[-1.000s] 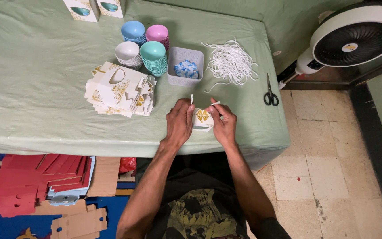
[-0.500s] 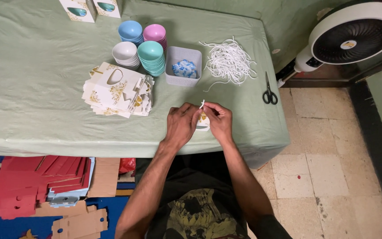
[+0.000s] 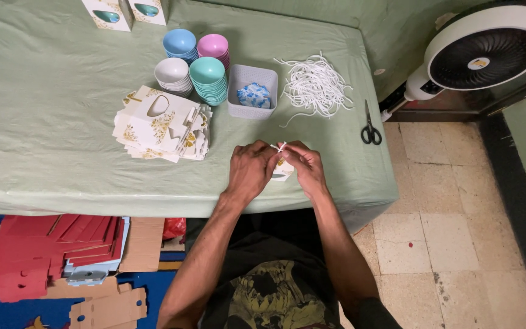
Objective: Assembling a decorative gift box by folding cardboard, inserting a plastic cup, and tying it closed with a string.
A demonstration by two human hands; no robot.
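A small white paper box with a gold flower print (image 3: 283, 171) sits near the front edge of the green-covered table (image 3: 44, 122), mostly hidden between my hands. My left hand (image 3: 249, 170) and my right hand (image 3: 304, 166) meet over it, fingertips pinching the ends of a white string (image 3: 279, 147) at its top. A stack of flat white boxes with gold print (image 3: 159, 125) lies to the left of my hands.
Stacks of small coloured bowls (image 3: 207, 78), a grey tray with blue pieces (image 3: 252, 92), a heap of white strings (image 3: 315, 85) and black scissors (image 3: 370, 129) lie farther back. A white fan (image 3: 479, 55) stands at right. Red card cutouts (image 3: 50, 250) lie on the floor.
The two loose string ends that stood apart above the box have been drawn together. My hands have closed in over the box.
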